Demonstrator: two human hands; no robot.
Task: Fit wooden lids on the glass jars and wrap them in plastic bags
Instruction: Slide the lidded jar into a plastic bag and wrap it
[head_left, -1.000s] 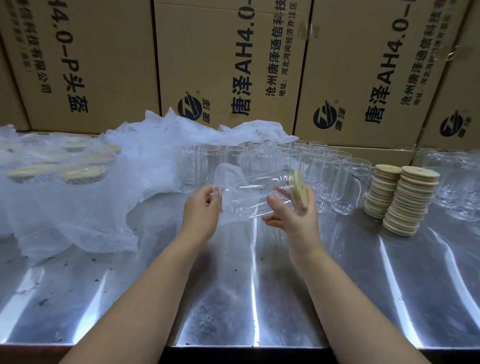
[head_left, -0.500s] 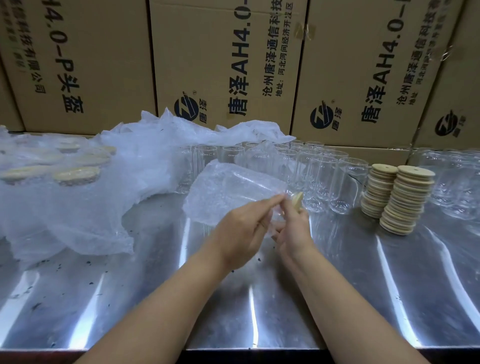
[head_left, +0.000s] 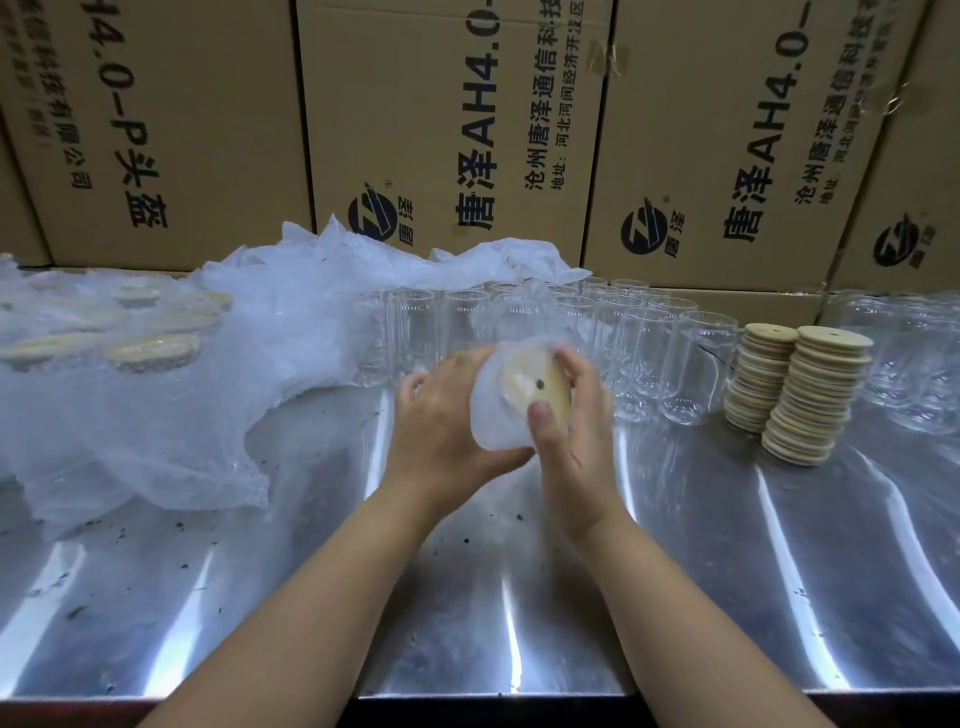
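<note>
Two curled grips, left hand (head_left: 441, 423), right hand (head_left: 577, 447), around filmy-bagged, wooden-lidded glass jar (head_left: 535, 388).

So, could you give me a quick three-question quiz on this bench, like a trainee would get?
1. True or false: the stacks of wooden lids stand at the left end of the metal table.
2. The left hand and right hand together hold: A) a cardboard box, B) a lidded jar inside a plastic bag, C) a bare loose lid.
3. Fill in: the empty glass jars stand in rows in front of ____.
Key: 1 false, they stand towards the right. 2 B. 3 cardboard boxes.
</note>
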